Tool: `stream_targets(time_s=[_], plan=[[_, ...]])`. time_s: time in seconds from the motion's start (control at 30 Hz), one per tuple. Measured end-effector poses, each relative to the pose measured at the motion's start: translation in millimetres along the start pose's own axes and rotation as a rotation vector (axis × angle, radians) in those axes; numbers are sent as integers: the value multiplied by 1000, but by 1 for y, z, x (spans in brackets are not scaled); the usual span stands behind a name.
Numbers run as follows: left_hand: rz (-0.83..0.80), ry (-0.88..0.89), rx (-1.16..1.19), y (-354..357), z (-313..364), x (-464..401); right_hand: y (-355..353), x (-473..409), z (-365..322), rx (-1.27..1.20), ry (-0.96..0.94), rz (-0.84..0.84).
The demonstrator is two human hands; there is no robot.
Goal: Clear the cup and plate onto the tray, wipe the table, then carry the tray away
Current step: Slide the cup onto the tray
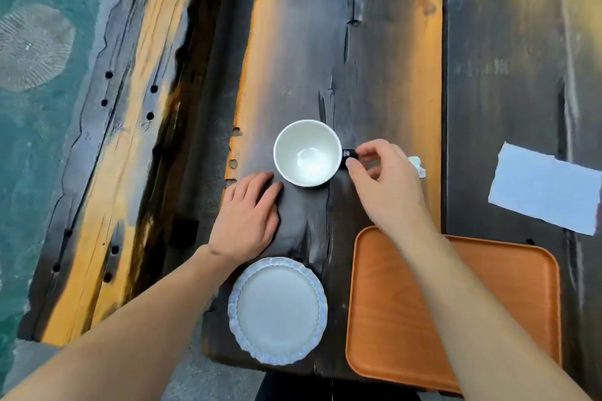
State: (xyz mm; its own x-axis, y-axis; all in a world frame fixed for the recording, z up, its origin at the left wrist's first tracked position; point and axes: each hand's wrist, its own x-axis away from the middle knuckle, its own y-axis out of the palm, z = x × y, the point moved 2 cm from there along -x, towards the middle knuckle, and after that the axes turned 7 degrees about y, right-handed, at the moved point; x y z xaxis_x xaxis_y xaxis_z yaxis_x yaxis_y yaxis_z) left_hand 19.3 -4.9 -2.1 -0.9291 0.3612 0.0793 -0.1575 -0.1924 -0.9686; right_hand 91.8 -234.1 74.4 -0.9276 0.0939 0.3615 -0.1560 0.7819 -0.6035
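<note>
A white cup (pixel 306 153) with a dark handle stands empty on the dark wooden table (pixel 374 42). My right hand (pixel 384 185) is at the cup's right side, thumb and fingers pinching the handle. My left hand (pixel 249 215) lies flat on the table just left of and below the cup, holding nothing. A pale scalloped plate (pixel 278 310) sits empty near the table's front edge, under my left wrist. To its right lies an empty orange wooden tray (pixel 407 335), partly crossed by my right forearm.
A white paper napkin (pixel 547 189) lies flat at the right, beyond the tray. A small crumpled white scrap (pixel 418 164) sits just behind my right hand. The table's left edge drops to a teal floor (pixel 42 140); a wooden bench (pixel 130 107) runs alongside.
</note>
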Motion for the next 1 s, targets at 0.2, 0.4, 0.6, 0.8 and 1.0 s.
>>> stream_targets(time_s=[0.2,0.4,0.6,0.8,1.0], plan=[[-19,8,-37,7,-1,0,19,-24,-12,179,-75,-7],[-2,-10,-51,9,-2,-3,31,-33,-7,233,-31,18],[10,-17,-66,9,-1,-4,32,-40,-8,295,-32,37],[-2,-30,-75,8,0,-3,11,-16,7,187,13,56],[-12,-40,-85,7,3,-3,-38,39,36,81,102,98]])
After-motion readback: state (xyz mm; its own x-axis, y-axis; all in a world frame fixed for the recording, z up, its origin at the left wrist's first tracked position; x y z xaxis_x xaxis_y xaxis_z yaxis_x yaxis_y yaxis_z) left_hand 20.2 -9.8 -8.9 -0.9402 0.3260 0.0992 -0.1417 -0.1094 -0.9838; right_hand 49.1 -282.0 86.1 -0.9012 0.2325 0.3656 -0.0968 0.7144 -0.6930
